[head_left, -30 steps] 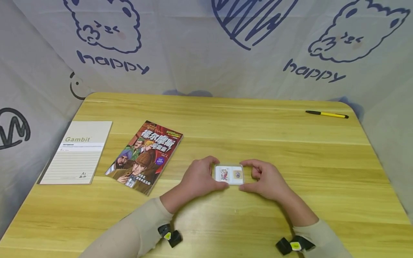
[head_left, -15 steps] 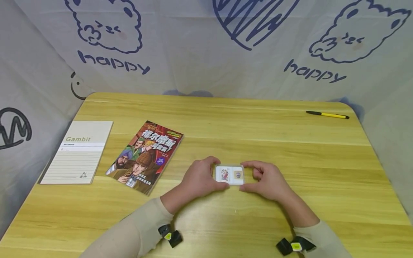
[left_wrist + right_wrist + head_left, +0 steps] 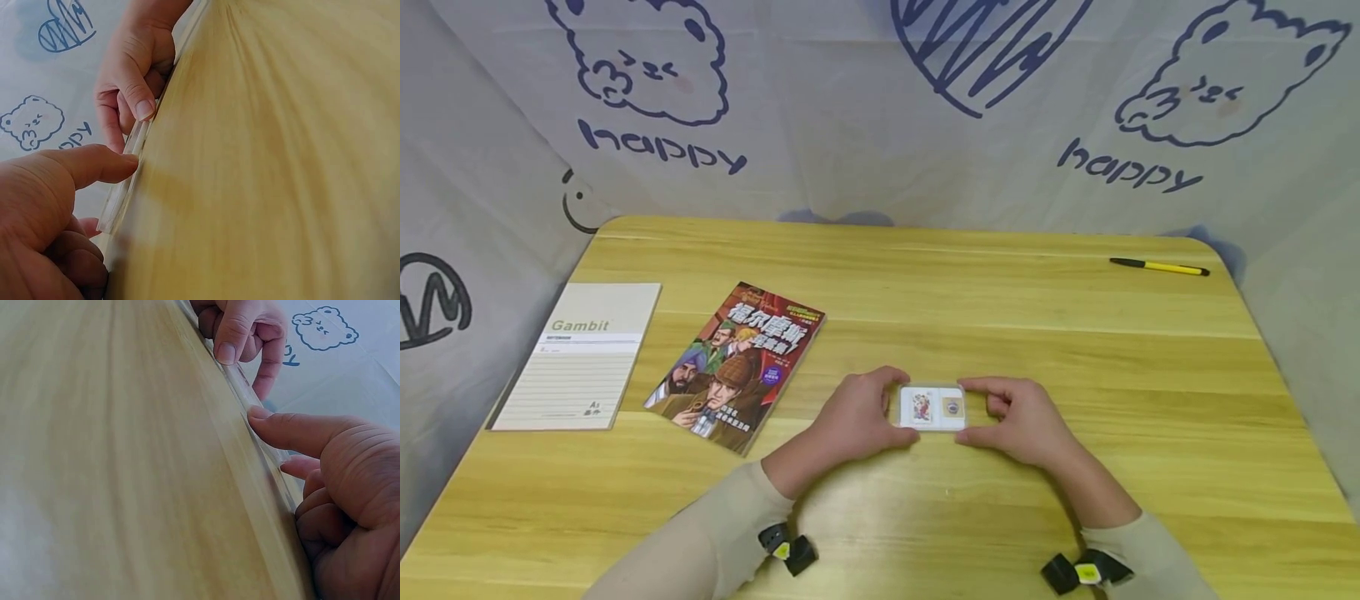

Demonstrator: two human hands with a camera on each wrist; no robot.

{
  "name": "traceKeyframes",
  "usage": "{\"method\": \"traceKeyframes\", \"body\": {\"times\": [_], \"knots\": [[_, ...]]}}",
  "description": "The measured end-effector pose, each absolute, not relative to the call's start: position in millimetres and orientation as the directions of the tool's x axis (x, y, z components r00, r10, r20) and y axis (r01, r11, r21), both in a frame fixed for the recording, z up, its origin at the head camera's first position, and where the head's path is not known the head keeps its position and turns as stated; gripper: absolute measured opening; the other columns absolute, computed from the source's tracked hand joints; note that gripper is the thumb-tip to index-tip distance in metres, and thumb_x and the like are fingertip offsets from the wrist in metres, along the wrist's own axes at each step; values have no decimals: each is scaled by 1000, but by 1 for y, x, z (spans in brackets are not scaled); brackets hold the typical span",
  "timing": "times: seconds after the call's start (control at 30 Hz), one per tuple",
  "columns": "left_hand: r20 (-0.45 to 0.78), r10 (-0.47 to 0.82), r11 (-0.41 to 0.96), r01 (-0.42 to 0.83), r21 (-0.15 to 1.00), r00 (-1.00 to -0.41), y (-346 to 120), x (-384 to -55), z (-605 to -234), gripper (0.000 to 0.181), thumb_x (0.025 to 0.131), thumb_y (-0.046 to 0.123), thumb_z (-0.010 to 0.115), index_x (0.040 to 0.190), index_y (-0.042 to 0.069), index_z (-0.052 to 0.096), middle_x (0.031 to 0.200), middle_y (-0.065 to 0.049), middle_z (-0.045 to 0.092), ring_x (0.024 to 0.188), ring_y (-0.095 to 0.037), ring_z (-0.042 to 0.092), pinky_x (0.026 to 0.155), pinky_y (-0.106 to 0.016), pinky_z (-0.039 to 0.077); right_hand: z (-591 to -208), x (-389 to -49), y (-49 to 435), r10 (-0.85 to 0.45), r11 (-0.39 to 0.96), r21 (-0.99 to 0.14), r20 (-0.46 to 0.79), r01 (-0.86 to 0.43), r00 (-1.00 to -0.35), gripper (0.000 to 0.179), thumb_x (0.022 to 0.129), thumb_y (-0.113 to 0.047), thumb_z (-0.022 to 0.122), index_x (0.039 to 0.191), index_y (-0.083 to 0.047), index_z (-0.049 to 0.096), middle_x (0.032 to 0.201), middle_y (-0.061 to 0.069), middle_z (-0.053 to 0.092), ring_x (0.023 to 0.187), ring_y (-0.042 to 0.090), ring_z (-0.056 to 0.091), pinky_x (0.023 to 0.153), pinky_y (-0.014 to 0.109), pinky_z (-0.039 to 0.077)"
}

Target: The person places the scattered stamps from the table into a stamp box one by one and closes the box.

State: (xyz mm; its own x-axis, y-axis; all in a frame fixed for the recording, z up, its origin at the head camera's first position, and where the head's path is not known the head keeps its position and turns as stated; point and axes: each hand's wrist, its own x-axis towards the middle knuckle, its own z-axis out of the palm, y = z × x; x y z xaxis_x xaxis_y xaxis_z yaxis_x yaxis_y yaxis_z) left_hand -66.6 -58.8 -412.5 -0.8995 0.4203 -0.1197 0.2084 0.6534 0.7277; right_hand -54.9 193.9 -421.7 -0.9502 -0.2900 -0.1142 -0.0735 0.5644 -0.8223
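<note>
A small flat clear plastic case [image 3: 932, 418] lies near the middle of the table, with a colourful stamp-like picture [image 3: 921, 407] and a small square inset with a round emblem [image 3: 952, 407] showing inside. At its left end, my left hand [image 3: 859, 418] holds it between thumb and forefinger. My right hand [image 3: 1024, 421] pinches the right end the same way, its other fingers curled under. Edge-on in the left wrist view, the case [image 3: 119, 199] shows between both hands, thumbs on the near edge. The right wrist view also shows the case [image 3: 242, 384] low against the tabletop.
Left of the hands, a comic-style book [image 3: 737, 367] with a red and brown cover lies at a slant. Farther left is a pale Gambit notebook [image 3: 580, 354]. A yellow and black pen [image 3: 1160, 267] lies at the back right. Cloth with drawings [image 3: 850, 108] hangs behind the wooden table [image 3: 1075, 333].
My left hand and forearm have shifted slightly left, with the thumb nearer the case's left corner. The right hand and the case stay in place.
</note>
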Motion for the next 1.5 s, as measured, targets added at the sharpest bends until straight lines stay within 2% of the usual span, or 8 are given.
{"method": "traceKeyframes", "body": {"times": [0.47, 0.87, 1.5], "knots": [[-98, 434, 643, 231, 730, -896, -60, -66, -413, 72, 68, 28, 92, 128, 2, 62, 70, 2, 54, 58, -11, 48, 49, -27, 41, -423, -55, 195, -292, 559, -826, -116, -71, -949, 63, 67, -23, 95, 124, -10, 71, 57, -7, 32, 53, 10, 31, 62, 29, 39], [-105, 428, 643, 221, 734, -898, -60, -67, -414, 71, 68, 27, 92, 127, 1, 62, 68, 2, 54, 56, -11, 47, 48, -28, 40, -427, -55, 194, -281, 567, -820, -101, -80, -954, 64, 66, -25, 95, 123, -10, 72, 56, -8, 31, 52, 9, 29, 55, 26, 34], [-151, 474, 607, 198, 770, -867, -63, -73, -413, 71, 69, 20, 92, 128, -1, 58, 71, -1, 55, 58, -12, 49, 51, -29, 44, -423, -55, 192, -286, 558, -826, -107, -75, -952, 59, 70, -20, 93, 123, -8, 70, 58, -7, 32, 54, 10, 32, 62, 29, 39]]}}
